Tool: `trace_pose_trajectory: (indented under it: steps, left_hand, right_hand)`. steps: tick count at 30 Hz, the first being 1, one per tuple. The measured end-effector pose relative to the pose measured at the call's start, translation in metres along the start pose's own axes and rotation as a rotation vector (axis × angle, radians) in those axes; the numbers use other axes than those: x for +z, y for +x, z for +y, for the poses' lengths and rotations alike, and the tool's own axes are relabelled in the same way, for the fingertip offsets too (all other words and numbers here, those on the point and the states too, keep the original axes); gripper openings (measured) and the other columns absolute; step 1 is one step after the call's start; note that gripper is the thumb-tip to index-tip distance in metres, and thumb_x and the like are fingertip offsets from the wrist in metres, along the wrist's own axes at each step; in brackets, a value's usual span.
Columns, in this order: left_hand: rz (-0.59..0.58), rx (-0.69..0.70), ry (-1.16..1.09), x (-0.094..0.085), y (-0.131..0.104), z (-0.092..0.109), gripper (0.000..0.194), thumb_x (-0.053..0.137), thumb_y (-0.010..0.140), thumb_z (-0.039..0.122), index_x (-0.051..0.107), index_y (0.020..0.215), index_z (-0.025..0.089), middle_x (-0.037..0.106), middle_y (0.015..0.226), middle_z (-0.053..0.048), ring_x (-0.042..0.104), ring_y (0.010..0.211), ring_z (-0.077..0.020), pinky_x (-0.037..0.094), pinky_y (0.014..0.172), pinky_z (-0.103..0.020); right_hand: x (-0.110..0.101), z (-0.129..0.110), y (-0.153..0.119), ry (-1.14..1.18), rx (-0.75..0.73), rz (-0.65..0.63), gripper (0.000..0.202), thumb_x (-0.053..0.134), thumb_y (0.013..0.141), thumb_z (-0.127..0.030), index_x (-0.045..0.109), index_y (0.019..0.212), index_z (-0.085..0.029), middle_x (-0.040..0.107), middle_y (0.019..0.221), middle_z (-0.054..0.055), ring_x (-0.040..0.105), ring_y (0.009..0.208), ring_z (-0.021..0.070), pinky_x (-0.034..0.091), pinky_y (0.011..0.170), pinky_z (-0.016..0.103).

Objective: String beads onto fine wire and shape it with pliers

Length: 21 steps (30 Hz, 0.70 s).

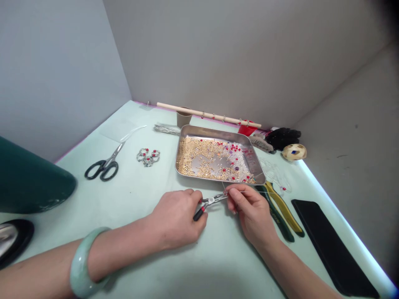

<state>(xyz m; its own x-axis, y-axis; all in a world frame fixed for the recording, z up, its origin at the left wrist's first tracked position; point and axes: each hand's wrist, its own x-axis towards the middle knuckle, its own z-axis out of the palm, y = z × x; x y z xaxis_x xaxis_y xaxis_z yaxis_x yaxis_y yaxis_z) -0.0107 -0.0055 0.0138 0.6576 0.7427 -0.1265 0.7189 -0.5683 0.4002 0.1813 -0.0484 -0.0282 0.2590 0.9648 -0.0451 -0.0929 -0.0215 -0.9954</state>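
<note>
My left hand, with a pale green bangle on its wrist, is closed round small pliers with black and red handles. Their jaws point right and meet a small loop of thin wire at my right fingertips. My right hand pinches that wire between thumb and forefinger. Just beyond both hands lies a metal tray of gold, clear and red beads. A beaded chain with red beads rests left of the tray.
Black-handled scissors lie at the left, near a dark green cylinder. Green and yellow pliers and a black flat case lie right. Behind the tray, a wooden stick spans a brown cup and red cup.
</note>
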Motion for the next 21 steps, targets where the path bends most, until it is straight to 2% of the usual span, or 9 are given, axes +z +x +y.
trace_pose_trajectory:
  steps: [15,21]
  left_hand:
    - [-0.054,-0.023,-0.115,-0.0063,0.004,-0.0042,0.018,0.043,0.08,0.038,0.046,0.075,0.021,0.057,0.07,-0.001,0.048,0.06,-0.0163,0.028,0.054,-0.028]
    - [-0.056,-0.023,-0.106,-0.0064,0.0054,-0.0044,0.017,0.043,0.079,0.037,0.045,0.073,0.021,0.056,0.07,-0.002,0.048,0.06,-0.0164,0.028,0.054,-0.029]
  right_hand:
    - [0.0024,-0.0018,0.0008,0.036,0.014,0.007,0.015,0.066,0.083,-0.033,0.069,0.085,-0.018,0.056,0.053,-0.003,0.045,0.05,0.0075,0.034,0.049,0.021]
    - [0.0013,-0.0002,-0.0021,0.02,0.004,-0.034,0.014,0.065,0.084,-0.032,0.068,0.086,-0.019,0.056,0.054,-0.003,0.046,0.051,0.008,0.034,0.049,0.021]
